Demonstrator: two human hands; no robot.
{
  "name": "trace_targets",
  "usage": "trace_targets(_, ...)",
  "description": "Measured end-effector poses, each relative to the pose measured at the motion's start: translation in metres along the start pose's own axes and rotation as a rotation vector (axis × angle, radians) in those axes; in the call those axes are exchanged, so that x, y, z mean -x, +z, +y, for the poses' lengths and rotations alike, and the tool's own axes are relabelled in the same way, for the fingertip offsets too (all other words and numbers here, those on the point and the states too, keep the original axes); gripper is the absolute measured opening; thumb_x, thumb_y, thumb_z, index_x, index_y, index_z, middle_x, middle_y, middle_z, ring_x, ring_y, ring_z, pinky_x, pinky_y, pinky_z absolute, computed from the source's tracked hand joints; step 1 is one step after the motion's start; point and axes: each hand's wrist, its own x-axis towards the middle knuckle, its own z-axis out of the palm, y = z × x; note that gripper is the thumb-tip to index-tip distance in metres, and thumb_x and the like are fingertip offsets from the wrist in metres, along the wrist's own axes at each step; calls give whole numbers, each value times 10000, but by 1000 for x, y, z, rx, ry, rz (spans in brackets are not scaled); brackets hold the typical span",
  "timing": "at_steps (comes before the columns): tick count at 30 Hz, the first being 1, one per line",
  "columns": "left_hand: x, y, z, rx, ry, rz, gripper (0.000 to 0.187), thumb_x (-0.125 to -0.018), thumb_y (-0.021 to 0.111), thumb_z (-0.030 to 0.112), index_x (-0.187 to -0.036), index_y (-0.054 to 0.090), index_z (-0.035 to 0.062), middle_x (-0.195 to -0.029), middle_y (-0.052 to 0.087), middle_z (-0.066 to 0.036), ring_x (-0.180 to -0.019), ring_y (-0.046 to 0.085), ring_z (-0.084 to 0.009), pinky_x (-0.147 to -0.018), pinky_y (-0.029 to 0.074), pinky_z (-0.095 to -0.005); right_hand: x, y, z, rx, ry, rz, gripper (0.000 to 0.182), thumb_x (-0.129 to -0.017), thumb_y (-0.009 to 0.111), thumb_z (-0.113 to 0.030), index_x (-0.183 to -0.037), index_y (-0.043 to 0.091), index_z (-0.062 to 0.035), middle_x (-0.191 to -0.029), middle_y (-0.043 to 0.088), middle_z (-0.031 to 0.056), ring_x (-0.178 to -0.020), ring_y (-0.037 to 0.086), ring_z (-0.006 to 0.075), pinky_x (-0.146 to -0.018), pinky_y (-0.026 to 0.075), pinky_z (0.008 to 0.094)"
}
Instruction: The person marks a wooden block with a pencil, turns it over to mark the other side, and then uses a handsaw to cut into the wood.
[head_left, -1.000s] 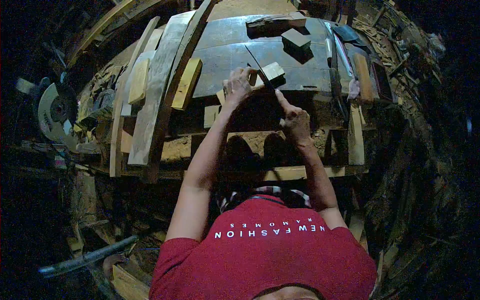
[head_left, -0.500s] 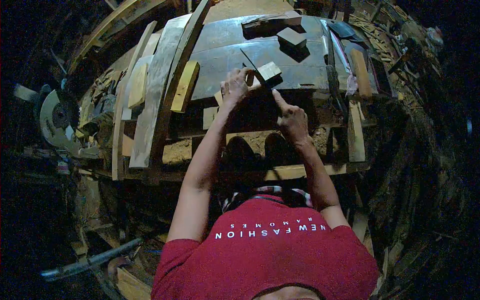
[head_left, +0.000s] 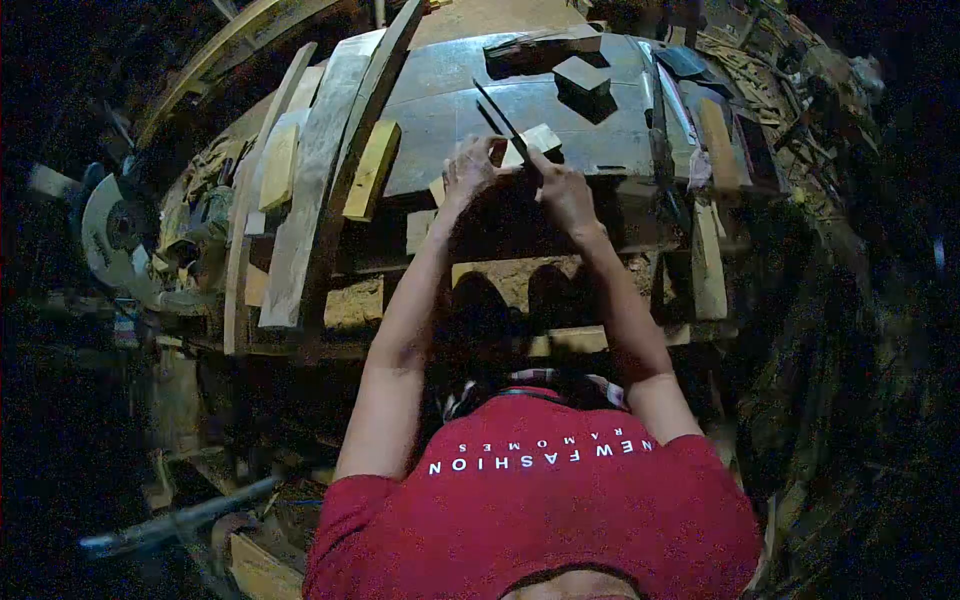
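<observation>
Head view: hands, 2. Right hand (head_left: 566, 195): fingers closed around the near end of 1 thin dark blade (head_left: 503, 112), which slants away up and to the left of the grip. Left hand (head_left: 470, 172): fingers bent, thumb side toward the blade; whether it pinches anything cannot be told. Both forearms reach forward and converge, hands near each other, apart.

Pale wood block (head_left: 541, 138), 1: just beyond the right-hand grip, beside the blade, on the worktop (head_left: 440, 108). Beyond it, 2 more pieces: square-topped block (head_left: 584, 74) and, farther out, long rough offcut (head_left: 545, 46). Left of the left hand: 1 yellow wood block (head_left: 371, 172), then at least 2 long planks (head_left: 322, 180). Far left of both hands: 1 circular saw (head_left: 103, 222).
</observation>
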Motion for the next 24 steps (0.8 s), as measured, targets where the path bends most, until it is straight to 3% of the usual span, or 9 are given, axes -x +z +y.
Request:
trace_targets(3,1,0,1,16,-9,8,487,-607,705,438,-992,573,169,-914,538,-68,-888,528,-263,-720,444,-387,36,-35,-17,-86,128,-170,654,-673,533,-4,-1277,367,-196,-646,530,201,-562,545,347,-533,432,409)
trace_targets(4,2,3,1,25,-10,9,486,-609,704,436,-992,573,166,-918,539,-70,-885,530,-266,-722,445,-387,36,-51,-33,17,200,-250,683,-670,528,0,-1294,342,-207,-642,515,207,-550,541,333,-536,419,408)
trace_targets(11,-3,3,-4,108,45,28,475,-602,708,434,-967,595,154,-895,558,-79,-864,542,-264,-730,444,-377,5,-2,0,-47,90,-203,669,-661,541,-23,-1281,356,-192,-692,559,188,-602,563,334,-569,460,394)
trace_targets(13,2,-6,4,123,-1,-6,471,-592,715,432,-956,602,156,-884,563,-82,-867,543,-258,-719,447,-372,-10,9,-4,94,62,-156,630,-678,552,-55,-1270,365,-167,-768,581,177,-676,573,339,-606,475,397)
trace_targets(18,-1,3,-3,83,16,34,454,-583,721,424,-948,605,180,-886,565,-61,-876,544,-249,-717,446,-377,14,-19,-10,48,65,-253,669,-635,575,-96,-1268,364,-154,-799,577,202,-698,562,359,-604,471,410)
trace_targets(20,-1,8,-7,106,38,53,451,-581,723,422,-947,604,188,-888,567,-51,-879,544,-246,-716,446,-376,30,-53,-28,-1,201,-365,665,-647,579,-91,-1271,358,-153,-773,574,205,-680,568,351,-590,472,407)
trace_targets(24,2,1,2,51,-2,46,462,-577,724,426,-951,601,184,-913,570,-44,-893,545,-238,-728,447,-371,34,-53,-32,81,183,-359,619,-695,567,-110,-1274,352,-150,-754,574,196,-673,570,349,-580,471,403)
